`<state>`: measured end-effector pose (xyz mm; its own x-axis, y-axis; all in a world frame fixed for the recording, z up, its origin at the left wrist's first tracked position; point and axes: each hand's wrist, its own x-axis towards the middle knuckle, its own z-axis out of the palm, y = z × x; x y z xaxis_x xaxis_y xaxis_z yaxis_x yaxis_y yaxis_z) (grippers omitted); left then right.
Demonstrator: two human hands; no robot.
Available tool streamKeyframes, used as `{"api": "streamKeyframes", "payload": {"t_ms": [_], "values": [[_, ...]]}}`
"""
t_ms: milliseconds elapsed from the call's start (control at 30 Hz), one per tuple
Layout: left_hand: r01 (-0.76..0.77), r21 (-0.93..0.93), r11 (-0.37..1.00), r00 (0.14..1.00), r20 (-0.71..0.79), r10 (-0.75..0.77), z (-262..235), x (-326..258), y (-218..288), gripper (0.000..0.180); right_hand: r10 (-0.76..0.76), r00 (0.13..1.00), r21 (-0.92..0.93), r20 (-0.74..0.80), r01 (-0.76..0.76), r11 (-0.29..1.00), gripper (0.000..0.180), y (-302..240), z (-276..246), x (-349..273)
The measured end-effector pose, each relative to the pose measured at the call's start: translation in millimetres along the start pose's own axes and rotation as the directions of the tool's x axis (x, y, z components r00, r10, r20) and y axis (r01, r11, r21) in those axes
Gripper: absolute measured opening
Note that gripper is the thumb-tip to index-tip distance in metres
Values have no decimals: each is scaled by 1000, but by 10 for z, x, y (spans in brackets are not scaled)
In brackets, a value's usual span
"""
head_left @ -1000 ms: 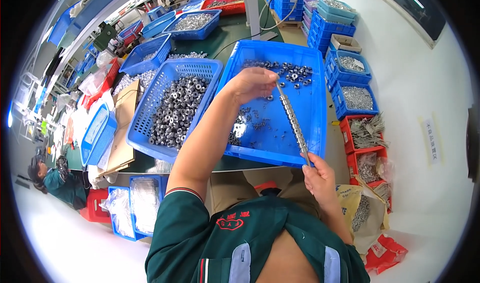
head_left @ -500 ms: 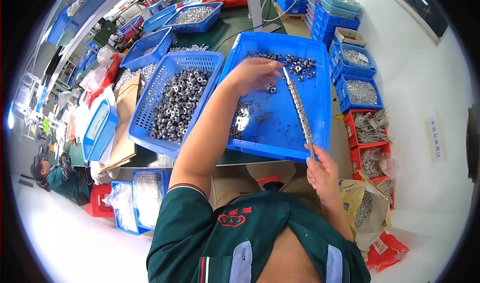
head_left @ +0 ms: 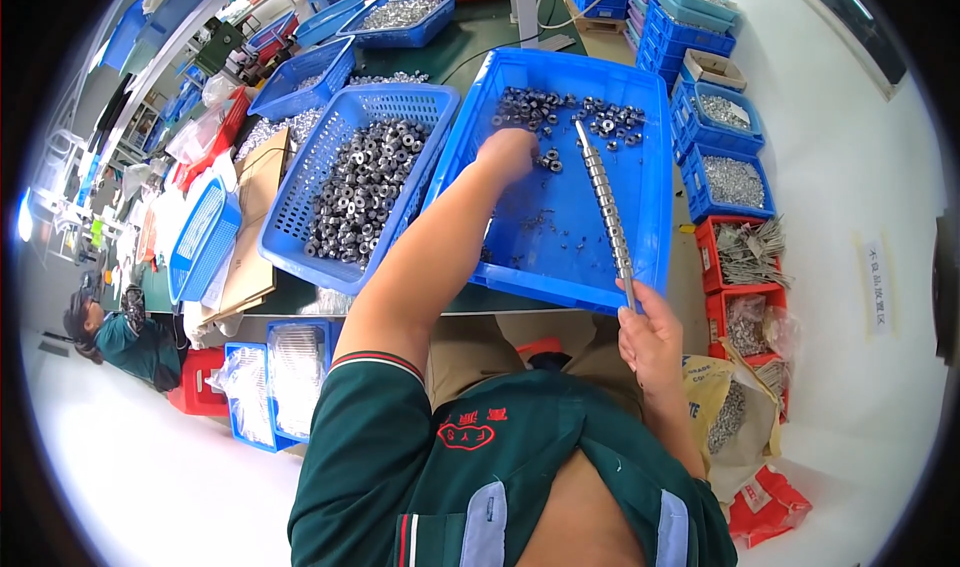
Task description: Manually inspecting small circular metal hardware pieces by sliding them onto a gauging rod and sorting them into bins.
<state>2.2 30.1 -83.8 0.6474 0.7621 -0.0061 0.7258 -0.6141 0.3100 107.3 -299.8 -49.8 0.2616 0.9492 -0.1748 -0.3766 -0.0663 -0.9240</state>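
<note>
My right hand (head_left: 652, 335) is closed round the lower end of a slim metal rod (head_left: 606, 199), which slants up over the right part of a blue tray. Shiny metal rings or nuts are threaded along the rod, and its pointed tip is bare. My left hand (head_left: 512, 155) is low in the left part of the blue tray (head_left: 640, 247), beside loose dark metal nuts (head_left: 545, 112); motion blurs it and its fingers do not show clearly. Small dark bits are scattered on the tray floor below it.
Left of the tray stands a blue perforated basket (head_left: 285, 257) full of metal nuts (head_left: 365, 192). Flattened cardboard (head_left: 245, 257) leans beside it. Stacked blue bins (head_left: 735, 177) and red bins (head_left: 745, 257) of parts line the right side. A co-worker (head_left: 125, 327) is at far left.
My left hand has moved away from the rod's tip, down and slightly left to the loose nuts in the tray. The right hand still holds the rod at nearly the same slant.
</note>
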Motion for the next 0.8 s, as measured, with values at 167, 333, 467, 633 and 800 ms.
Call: {"api": "streamKeyframes", "payload": {"t_ms": [167, 333, 467, 633, 800], "values": [[-21, 92, 996, 999, 51, 17, -72, -18, 157, 23, -18, 1000, -12, 0, 18, 1000, 37, -2, -33, 8], [-22, -144, 989, 997, -77, 11, -345, -27, 37, 26, -22, 999, 17, 44, 21, 1000, 37, 18, -42, 13], [0, -897, 443, 992, 56, 113, -591, -174, 212, 23, 2, 999, 2, 47, -2, 1000, 37, -1, -62, 7], [0, -981, 196, 952, 60, 300, -705, -260, 289, 35, -7, 998, 10, 56, 7, 1000, 37, 14, -65, 1], [56, -990, 129, 939, 96, 330, -675, -248, 309, 36, -14, 998, -3, 63, 14, 1000, 37, 17, -78, 10]]}}
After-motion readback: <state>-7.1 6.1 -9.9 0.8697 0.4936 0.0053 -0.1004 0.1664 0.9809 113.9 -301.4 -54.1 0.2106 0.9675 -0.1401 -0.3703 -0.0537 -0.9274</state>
